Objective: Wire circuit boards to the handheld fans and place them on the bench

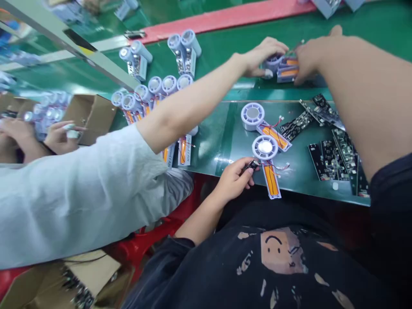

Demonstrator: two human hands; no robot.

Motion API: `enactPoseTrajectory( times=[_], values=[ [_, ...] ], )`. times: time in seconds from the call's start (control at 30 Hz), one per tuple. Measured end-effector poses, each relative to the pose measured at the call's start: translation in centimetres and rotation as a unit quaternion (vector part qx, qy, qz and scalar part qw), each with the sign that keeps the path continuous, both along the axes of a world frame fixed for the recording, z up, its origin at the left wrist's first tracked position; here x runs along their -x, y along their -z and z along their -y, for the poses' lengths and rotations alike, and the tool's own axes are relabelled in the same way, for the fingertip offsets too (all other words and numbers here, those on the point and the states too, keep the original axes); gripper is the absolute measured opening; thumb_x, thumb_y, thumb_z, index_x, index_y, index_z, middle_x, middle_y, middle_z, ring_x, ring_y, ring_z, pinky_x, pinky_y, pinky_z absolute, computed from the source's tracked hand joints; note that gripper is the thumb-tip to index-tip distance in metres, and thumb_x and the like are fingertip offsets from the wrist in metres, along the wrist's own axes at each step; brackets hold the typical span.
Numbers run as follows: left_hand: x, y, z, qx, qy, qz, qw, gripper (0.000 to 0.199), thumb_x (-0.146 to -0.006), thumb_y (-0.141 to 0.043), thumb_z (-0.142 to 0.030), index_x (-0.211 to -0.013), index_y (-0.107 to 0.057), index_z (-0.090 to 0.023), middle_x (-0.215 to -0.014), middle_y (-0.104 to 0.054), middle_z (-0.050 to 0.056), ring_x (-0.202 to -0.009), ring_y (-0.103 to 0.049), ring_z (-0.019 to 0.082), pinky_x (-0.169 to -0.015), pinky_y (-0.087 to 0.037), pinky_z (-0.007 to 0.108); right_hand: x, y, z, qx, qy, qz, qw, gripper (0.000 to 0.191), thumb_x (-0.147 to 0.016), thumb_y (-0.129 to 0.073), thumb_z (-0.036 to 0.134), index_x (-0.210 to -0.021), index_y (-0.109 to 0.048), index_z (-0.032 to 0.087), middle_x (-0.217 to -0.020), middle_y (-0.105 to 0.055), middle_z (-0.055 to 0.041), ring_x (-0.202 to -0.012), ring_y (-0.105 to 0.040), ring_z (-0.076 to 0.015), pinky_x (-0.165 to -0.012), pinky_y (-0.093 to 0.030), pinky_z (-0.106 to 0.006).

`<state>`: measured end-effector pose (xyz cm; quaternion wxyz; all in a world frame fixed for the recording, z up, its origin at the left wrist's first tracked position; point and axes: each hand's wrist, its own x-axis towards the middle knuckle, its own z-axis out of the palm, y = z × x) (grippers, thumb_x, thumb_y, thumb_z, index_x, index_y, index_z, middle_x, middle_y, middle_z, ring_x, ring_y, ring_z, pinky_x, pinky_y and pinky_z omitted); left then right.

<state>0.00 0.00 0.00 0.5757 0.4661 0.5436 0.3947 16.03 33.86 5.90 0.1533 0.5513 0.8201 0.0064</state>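
My left hand (236,178) pinches a small dark circuit board (250,166) beside the near fan. This handheld fan (265,148) lies with its handle opened, showing an orange battery (271,179) and loose red and white wires; the handle sticks out past the table edge. A second opened fan (252,115) lies just behind it. My right hand (313,56) reaches to the far side, fingers closed at the handle ends of lilac fans (287,71); its grip is partly hidden. A co-worker's hand (267,56) touches the same fans from the left.
Loose circuit boards (336,159) lie in piles at the right. Several fans (154,88) stand left, behind the co-worker's forearm (183,103). A metal post (80,47) slants across the upper left. Cardboard boxes (93,116) and another person's hands (61,137) are farther left.
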Motion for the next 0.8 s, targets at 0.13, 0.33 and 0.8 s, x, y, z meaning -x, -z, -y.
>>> enactPoseTrajectory(
  times=[0.13, 0.33, 0.8],
  values=[
    [0.1, -0.2, -0.2, -0.006, 0.021, 0.005, 1.0, 0.033, -0.091, -0.057, -0.032, -0.119, -0.063, -0.014, -0.102, -0.072, 0.01, -0.056, -0.061, 0.005, -0.046, -0.05, 0.015, -0.2, -1.6, 1.3, -0.048, -0.016, -0.019, 0.999, 0.057, -0.061, -0.083, 0.04, -0.099, -0.069, 0.001, -0.117, -0.07, -0.0244, -0.118, -0.062, -0.0385, -0.095, -0.036, -0.065],
    [0.4, 0.1, -0.2, 0.011, 0.027, 0.036, 0.999, 0.036, -0.09, -0.06, -0.035, -0.12, -0.063, -0.015, -0.099, -0.071, 0.009, -0.057, -0.06, 0.006, -0.047, -0.05, 0.015, 0.7, -5.1, 5.3, -0.178, -0.074, -0.145, 0.97, 0.063, -0.072, -0.083, 0.039, -0.116, -0.065, -0.003, -0.124, -0.06, -0.0319, -0.117, -0.06, -0.0476, -0.091, -0.046, -0.065],
    [0.1, 0.6, -0.2, 0.009, 0.023, 0.064, 0.998, 0.037, -0.088, -0.061, -0.032, -0.121, -0.063, -0.016, -0.099, -0.069, 0.007, -0.059, -0.059, 0.006, -0.047, -0.05, 0.016, 10.2, -6.4, 10.3, -0.078, -0.316, -0.293, 0.899, 0.019, -0.079, -0.074, 0.017, -0.096, -0.066, 0.019, -0.091, -0.069, -0.0052, -0.083, -0.064, -0.0212, -0.069, -0.046, -0.032]
  ],
)
